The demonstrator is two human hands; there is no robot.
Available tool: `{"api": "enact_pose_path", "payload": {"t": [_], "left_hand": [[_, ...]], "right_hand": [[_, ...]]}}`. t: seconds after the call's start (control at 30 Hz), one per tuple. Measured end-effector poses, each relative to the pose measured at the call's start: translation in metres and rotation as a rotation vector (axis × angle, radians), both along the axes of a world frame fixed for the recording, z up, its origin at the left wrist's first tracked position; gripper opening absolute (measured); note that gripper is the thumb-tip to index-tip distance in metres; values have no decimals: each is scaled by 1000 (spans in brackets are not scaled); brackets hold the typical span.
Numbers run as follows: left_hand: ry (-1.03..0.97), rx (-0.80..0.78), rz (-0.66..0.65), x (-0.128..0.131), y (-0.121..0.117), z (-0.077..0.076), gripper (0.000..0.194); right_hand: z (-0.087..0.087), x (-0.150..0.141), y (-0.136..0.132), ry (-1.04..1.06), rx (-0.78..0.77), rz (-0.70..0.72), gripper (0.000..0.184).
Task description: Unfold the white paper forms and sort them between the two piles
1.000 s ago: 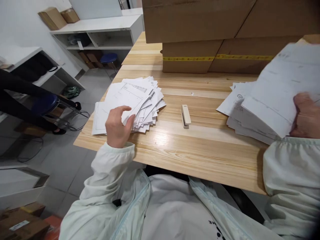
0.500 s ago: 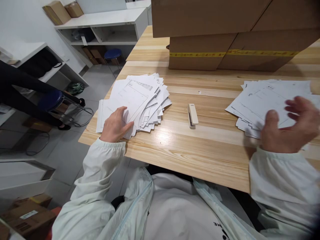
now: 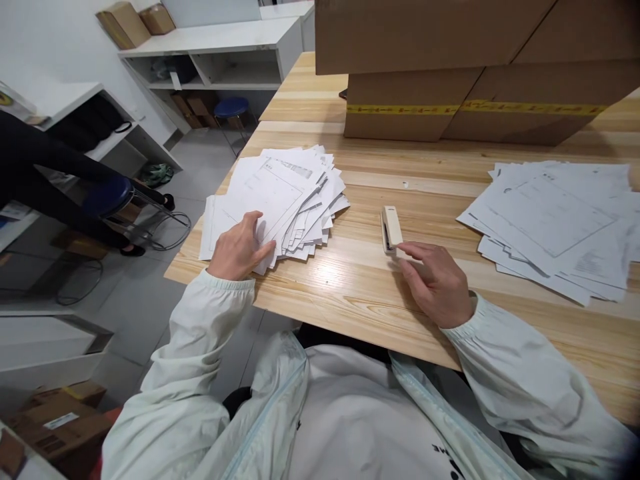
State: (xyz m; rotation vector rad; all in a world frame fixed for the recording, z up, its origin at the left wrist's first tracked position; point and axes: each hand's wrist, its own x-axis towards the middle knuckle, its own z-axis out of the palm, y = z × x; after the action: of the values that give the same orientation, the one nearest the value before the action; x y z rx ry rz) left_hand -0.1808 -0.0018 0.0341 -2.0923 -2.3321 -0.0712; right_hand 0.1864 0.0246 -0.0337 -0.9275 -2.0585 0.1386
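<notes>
My left hand [image 3: 240,247] rests on the near left corner of a messy stack of printed papers [image 3: 273,190], its thumb and fingers apart. A cream stapler [image 3: 391,229] lies on the wooden table between two paper stacks. Right at the stapler's near end is my right hand [image 3: 436,280], thumb and index finger apart; the fingertips are at its edge, and whether they touch it I cannot tell. Farther right lies the second stack of papers [image 3: 555,223], its sheets fanned unevenly, with no hand on it.
Large cardboard boxes [image 3: 400,120] with yellow tape stand stacked at the table's back. The wooden table [image 3: 340,293] ends close in front of my body. To the left are blue stools [image 3: 107,195], white shelves [image 3: 225,37] and a person's dark-clothed legs [image 3: 65,150].
My right hand has moved left from over the right paper stack to the stapler. My left hand stays on the left stack. The view has shifted slightly.
</notes>
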Motion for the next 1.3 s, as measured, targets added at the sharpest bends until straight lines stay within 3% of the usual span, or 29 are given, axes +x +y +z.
{"api": "enact_pose_path", "payload": {"t": [0.2,0.37,0.5,0.63,0.7,0.77,0.87,0.93,1.0,1.13,1.3], "left_hand": [[67,-20,5,15,5,2,59],[67,67,15,-2,7,-9,40],[-100,320,87,-22,5,-21,15],[-299,626,33,-12,-6,-25,19],[-300,703,-81,11,-16,-26,19],[-283,750,-261,45,-29,-29,14],[-282,676,-530,98,-48,-36,18],[-256,595,-623,123,-57,-42,20],[-253,540,-663,136,-62,-48,21],[-285,511,-614,138,-64,-52,21],[-437,376,-709,126,-61,-40,25]], "right_hand": [[-1,0,2,93,85,-50,41],[0,0,1,103,71,-42,42],[0,0,2,99,52,-13,38],[0,-4,-3,146,-2,0,31],[-1,-9,-8,222,-158,34,23],[-1,-18,-14,364,-486,173,25],[1,-31,-20,581,-1018,436,58],[4,-37,-22,638,-1204,456,71],[7,-40,-22,637,-1272,377,65],[9,-41,-23,642,-1246,266,58],[1,-39,-24,645,-1214,169,40]]}}
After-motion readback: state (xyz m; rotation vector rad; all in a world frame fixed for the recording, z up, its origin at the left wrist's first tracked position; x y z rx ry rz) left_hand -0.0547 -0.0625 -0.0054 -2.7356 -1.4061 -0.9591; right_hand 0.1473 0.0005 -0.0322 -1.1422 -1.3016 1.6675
